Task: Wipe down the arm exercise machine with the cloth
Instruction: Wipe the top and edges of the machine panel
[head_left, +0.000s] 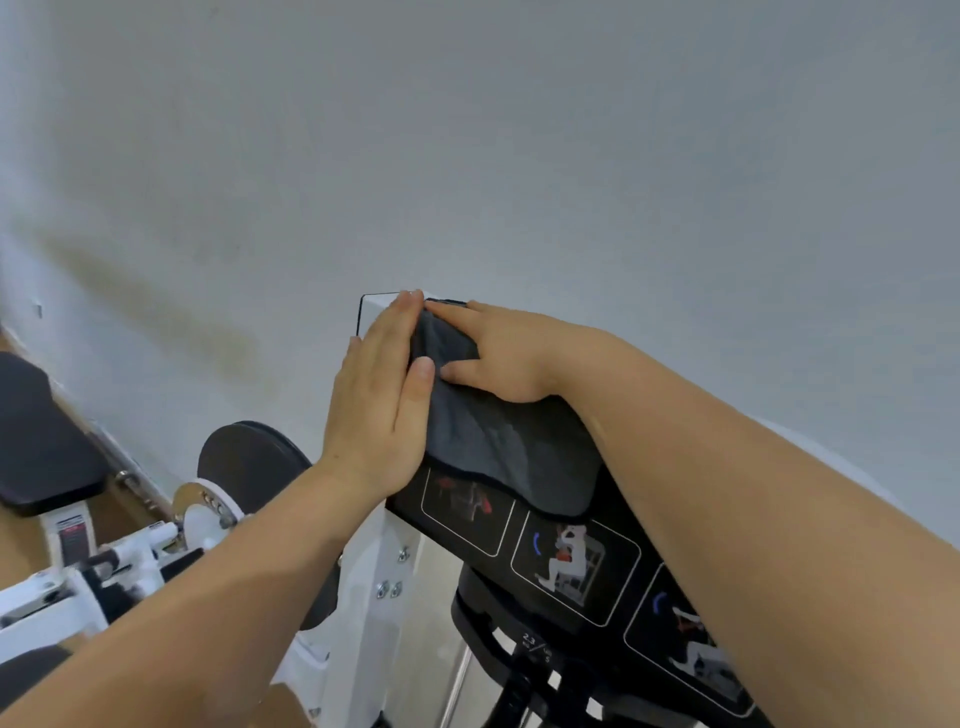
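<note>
At the top edge of the black instruction panel (571, 566) on the arm exercise machine (374, 551), a dark grey cloth (498, 447) lies draped over the panel's upper end. It looks soft and fleecy, bunched into folds near the top corner, with a darker stitched hem along its lower edge. That edge hangs across the first of the panel's white-outlined pictures and half covers it

The right grip (498, 353) is released: its fingers lie spread and nearly straight on the cloth, pressing it flat against the panel just under the top edge, thumb pointing left. The left grip (374, 410) is released too, fingers straight and together, laid flat along the left edge of the column top, with its thumb touching the cloth's left border. The two grips nearly meet at the top corner

Further down the panel, the uncovered pictures show a seated figure with blue arcs. Left of the white frame sit a round black pad (249, 457) and, further out, a flat black pad (41, 436). A pale wall (467, 156) fills the background
</note>
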